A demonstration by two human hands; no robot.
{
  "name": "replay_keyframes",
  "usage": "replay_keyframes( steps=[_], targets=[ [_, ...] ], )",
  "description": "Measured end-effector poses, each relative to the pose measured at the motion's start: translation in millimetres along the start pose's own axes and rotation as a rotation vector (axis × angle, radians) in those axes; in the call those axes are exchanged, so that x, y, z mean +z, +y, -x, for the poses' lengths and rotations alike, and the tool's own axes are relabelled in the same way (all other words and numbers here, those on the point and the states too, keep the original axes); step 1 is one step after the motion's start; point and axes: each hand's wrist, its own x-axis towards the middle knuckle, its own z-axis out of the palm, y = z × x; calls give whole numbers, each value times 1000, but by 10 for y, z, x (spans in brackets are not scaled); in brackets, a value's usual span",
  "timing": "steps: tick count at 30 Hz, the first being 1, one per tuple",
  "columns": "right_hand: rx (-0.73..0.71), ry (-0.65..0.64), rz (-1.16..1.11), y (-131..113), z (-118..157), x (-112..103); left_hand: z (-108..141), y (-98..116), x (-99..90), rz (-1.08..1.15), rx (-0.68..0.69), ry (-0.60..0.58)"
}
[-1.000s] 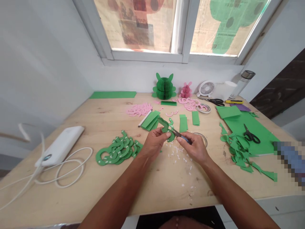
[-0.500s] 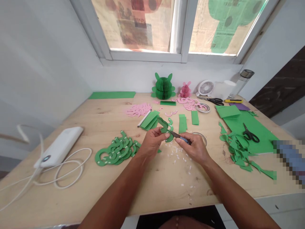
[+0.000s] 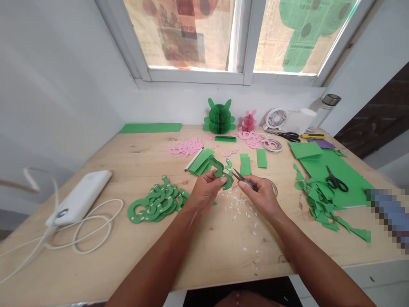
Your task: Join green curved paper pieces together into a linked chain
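My left hand [image 3: 206, 192] pinches a curved green paper cutout [image 3: 219, 167] between thumb and fingers. My right hand [image 3: 260, 196] grips small blue-handled scissors [image 3: 243, 181], and their open blades point at the cutout's lower edge. Both hands are above the wooden table [image 3: 223, 251]. Tiny white paper flecks [image 3: 236, 204] lie beneath them. To the left rests a pile of green curved cutouts with white marks [image 3: 156, 200].
Pink cutouts [image 3: 185, 147] and green strips [image 3: 201, 161] lie behind my hands. Right of them are green sheets [image 3: 338, 181], scraps [image 3: 319, 204] and black scissors [image 3: 335, 181]. A white power bank [image 3: 79, 197] with a cable sits left.
The small scissors' blades have spread open and drawn slightly back from the green cutout. My left hand holds the cutout in nearly the same place.
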Motion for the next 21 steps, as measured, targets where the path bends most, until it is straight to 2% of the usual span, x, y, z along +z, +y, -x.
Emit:
replay_keyframes(
  steps=[6, 13, 21],
  targets=[
    [9, -16, -169, 10, 12, 47, 7, -72, 13, 46, -81, -7],
    [52, 24, -150, 67, 5, 111, 39, -146, 70, 87, -86, -15],
    [57, 34, -135, 51, -5, 93, 28, -168, 63, 78, -122, -52]
  ],
)
